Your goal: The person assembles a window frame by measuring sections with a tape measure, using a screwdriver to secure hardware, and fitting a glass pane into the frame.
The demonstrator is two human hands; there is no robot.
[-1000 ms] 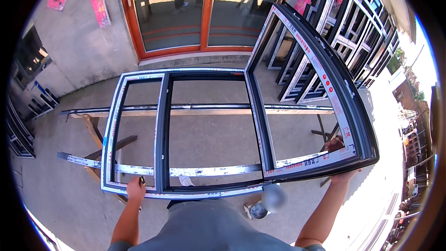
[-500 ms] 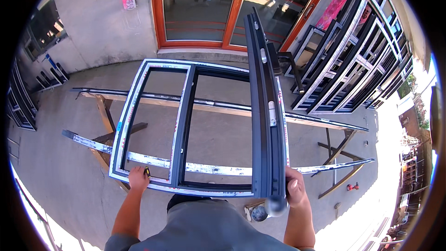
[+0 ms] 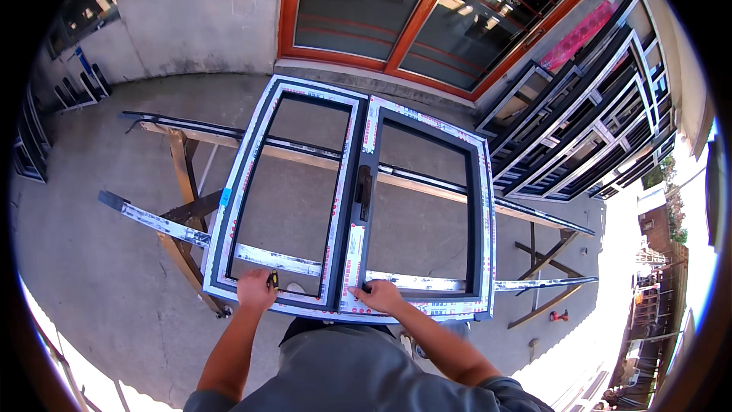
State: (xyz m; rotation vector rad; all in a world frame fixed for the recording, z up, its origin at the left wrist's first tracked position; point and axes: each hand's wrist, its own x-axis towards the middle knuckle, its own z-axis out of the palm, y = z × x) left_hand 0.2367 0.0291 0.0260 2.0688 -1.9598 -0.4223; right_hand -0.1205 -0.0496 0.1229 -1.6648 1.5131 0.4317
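A dark window frame (image 3: 216,259) with white printed film lies flat before me. On its right half the sash (image 3: 482,183) is down level with the frame, its dark handle (image 3: 364,192) on the middle upright. My right hand (image 3: 381,297) grips the sash's near left corner, thumb on the film and fingers round the inner edge. In my left hand (image 3: 255,290), over the frame's near left corner, is a small black-and-yellow tool (image 3: 272,280); its kind cannot be made out.
Two long rails (image 3: 164,226) on wooden trestles (image 3: 183,168) carry the frame. Several film-covered frames (image 3: 587,122) lean at the right wall. An orange-framed glass door (image 3: 396,53) stands beyond. A red power tool (image 3: 560,316) lies on the floor at right.
The sash has swung down from upright to lie level with the frame. My right hand has moved left with it, to its near left corner. My view has shifted a little.
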